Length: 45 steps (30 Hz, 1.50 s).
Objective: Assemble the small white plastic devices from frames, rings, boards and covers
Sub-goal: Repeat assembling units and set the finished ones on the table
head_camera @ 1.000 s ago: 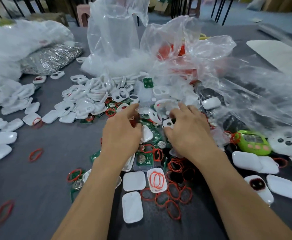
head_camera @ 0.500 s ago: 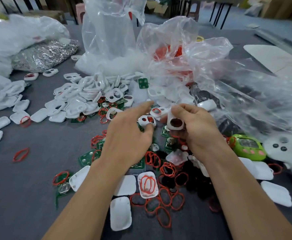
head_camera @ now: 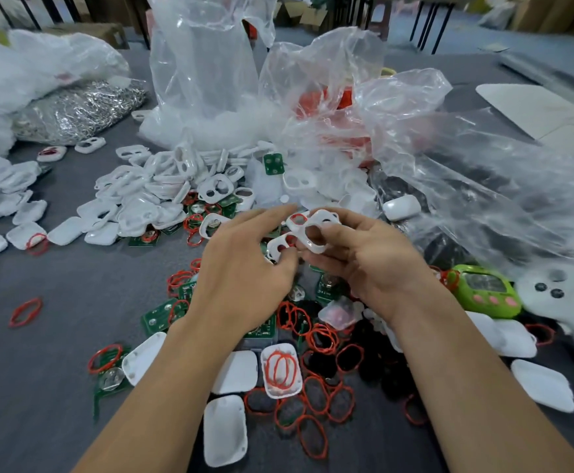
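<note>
Centre of picture, above the worktop (head_camera: pixel 57 285): right hand (head_camera: pixel 374 264) pinches a white frame (head_camera: pixel 323 218) by its rim, left hand (head_camera: pixel 244 268) curls round a second frame (head_camera: pixel 276 246); both seem light, stiff, slick plastic, best gripped at edges.

One green device (head_camera: pixel 486 290); one silver bag (head_camera: pixel 74 110); frames (head_camera: pixel 217 189), rings (head_camera: pixel 319 336), boards (head_camera: pixel 273 163), covers (head_camera: pixel 225 430): many each.

left grip (head_camera: pixel 244 271): knuckles up, index stretched forward, thumb pinching a white frame (head_camera: pixel 278 247) | right grip (head_camera: pixel 370 264): fingers curled round a second frame (head_camera: pixel 318 228) | forearms: both bare, angling in from below, grips super close together
</note>
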Each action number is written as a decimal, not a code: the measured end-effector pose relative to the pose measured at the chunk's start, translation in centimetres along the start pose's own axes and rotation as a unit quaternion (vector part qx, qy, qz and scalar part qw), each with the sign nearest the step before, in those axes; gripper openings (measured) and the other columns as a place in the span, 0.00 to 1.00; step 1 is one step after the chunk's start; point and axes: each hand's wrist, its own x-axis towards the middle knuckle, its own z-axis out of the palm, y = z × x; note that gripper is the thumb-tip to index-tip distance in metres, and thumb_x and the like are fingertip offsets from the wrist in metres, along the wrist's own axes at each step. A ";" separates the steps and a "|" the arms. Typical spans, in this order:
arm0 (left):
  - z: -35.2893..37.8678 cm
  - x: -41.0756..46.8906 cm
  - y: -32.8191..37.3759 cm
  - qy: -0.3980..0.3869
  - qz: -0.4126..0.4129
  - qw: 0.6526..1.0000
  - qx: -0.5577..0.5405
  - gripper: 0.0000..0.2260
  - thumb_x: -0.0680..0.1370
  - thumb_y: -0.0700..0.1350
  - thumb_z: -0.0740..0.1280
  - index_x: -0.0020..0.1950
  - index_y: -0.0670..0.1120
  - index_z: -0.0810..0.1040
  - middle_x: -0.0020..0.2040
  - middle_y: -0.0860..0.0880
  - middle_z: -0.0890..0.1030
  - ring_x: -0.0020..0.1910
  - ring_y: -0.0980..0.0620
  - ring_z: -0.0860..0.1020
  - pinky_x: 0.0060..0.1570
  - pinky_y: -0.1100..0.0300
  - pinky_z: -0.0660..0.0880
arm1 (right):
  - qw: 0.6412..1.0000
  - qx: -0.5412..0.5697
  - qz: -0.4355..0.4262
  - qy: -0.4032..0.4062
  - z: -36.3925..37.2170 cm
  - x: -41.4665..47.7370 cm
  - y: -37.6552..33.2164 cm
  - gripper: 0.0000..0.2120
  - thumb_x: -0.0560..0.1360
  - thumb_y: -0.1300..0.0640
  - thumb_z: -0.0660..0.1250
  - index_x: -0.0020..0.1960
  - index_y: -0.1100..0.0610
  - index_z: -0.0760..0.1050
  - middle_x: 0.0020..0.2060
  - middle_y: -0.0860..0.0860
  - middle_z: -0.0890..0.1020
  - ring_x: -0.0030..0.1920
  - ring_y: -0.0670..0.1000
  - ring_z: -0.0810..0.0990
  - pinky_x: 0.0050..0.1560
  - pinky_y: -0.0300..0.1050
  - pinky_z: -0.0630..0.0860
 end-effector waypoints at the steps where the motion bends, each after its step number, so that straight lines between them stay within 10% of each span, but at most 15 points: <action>1: -0.1 -0.1 0.3 -0.007 0.001 1.000 -0.028 0.24 0.72 0.51 0.70 0.69 0.62 0.78 0.65 0.61 0.81 0.65 0.62 0.75 0.67 0.63 0.70 | 1.000 0.023 -0.001 0.008 0.1 0.0 0.0 0.08 0.81 0.67 0.65 0.55 0.62 0.82 0.45 0.59 0.87 0.44 0.56 0.87 0.43 0.47 0.85; 10: -0.4 -0.1 0.8 0.047 -0.031 0.985 -0.162 0.17 0.75 0.58 0.73 0.64 0.61 0.82 0.57 0.71 0.78 0.62 0.68 0.74 0.63 0.69 0.69 | 0.997 -0.064 -0.036 0.028 2.1 -0.9 0.3 0.15 0.80 0.55 0.70 0.36 0.53 0.87 0.36 0.54 0.86 0.33 0.51 0.81 0.38 0.47 0.73; 13: 0.1 -0.1 1.8 -0.026 -0.103 0.940 -0.324 0.13 0.82 0.49 0.67 0.65 0.55 0.82 0.57 0.52 0.85 0.49 0.58 0.82 0.50 0.59 0.79 | 0.981 -0.184 -0.066 0.011 2.8 -1.4 1.1 0.20 0.81 0.53 0.66 0.33 0.57 0.82 0.27 0.54 0.81 0.26 0.50 0.75 0.31 0.44 0.69; 15: 0.3 0.0 2.5 -0.018 -0.177 0.883 -0.435 0.12 0.83 0.40 0.63 0.61 0.49 0.83 0.49 0.43 0.86 0.33 0.51 0.80 0.30 0.60 0.77 | 0.937 -0.326 -0.121 0.010 3.3 -1.7 2.1 0.23 0.81 0.51 0.64 0.28 0.56 0.78 0.22 0.50 0.79 0.24 0.46 0.75 0.30 0.41 0.70; 20: -1.0 1.2 0.9 0.095 -0.287 0.801 -0.517 0.09 0.85 0.40 0.62 0.57 0.44 0.82 0.40 0.45 0.87 0.37 0.50 0.85 0.35 0.57 0.82 | 0.843 -0.480 -0.239 0.044 3.4 -2.6 2.1 0.13 0.75 0.54 0.71 0.32 0.52 0.81 0.24 0.45 0.80 0.25 0.45 0.74 0.27 0.36 0.68; 26: -1.8 1.7 -0.3 0.083 -0.318 0.762 -0.558 0.05 0.82 0.42 0.67 0.57 0.45 0.80 0.37 0.48 0.85 0.39 0.51 0.86 0.33 0.59 0.81 | 0.733 -0.672 -0.096 -0.049 2.6 -3.3 0.4 0.13 0.60 0.44 0.83 0.38 0.45 0.83 0.33 0.42 0.81 0.31 0.41 0.79 0.31 0.35 0.71; 31: -1.6 1.8 -0.7 0.014 -0.304 0.759 -0.576 0.11 0.78 0.27 0.66 0.56 0.40 0.81 0.46 0.45 0.85 0.49 0.48 0.87 0.43 0.59 0.83 | 0.781 -0.613 -0.105 -0.044 2.3 -2.6 0.6 0.06 0.69 0.57 0.78 0.35 0.48 0.85 0.26 0.40 0.81 0.29 0.38 0.77 0.29 0.27 0.68; 39: -1.3 1.5 -0.1 -0.045 -0.277 0.794 -0.538 0.05 0.81 0.34 0.63 0.52 0.43 0.76 0.42 0.47 0.85 0.33 0.51 0.81 0.25 0.64 0.74 | 0.904 -0.396 -0.151 0.057 1.1 -1.2 0.3 0.13 0.74 0.58 0.75 0.36 0.42 0.86 0.32 0.46 0.86 0.29 0.42 0.79 0.37 0.42 0.75; 45: -0.4 1.2 0.9 -0.070 -0.258 0.768 -0.583 0.15 0.85 0.44 0.58 0.61 0.38 0.80 0.54 0.41 0.86 0.42 0.47 0.83 0.33 0.61 0.76 | 0.898 -0.376 -0.200 0.114 0.9 -1.4 0.3 0.09 0.73 0.60 0.75 0.37 0.48 0.86 0.29 0.46 0.85 0.27 0.45 0.83 0.31 0.38 0.77</action>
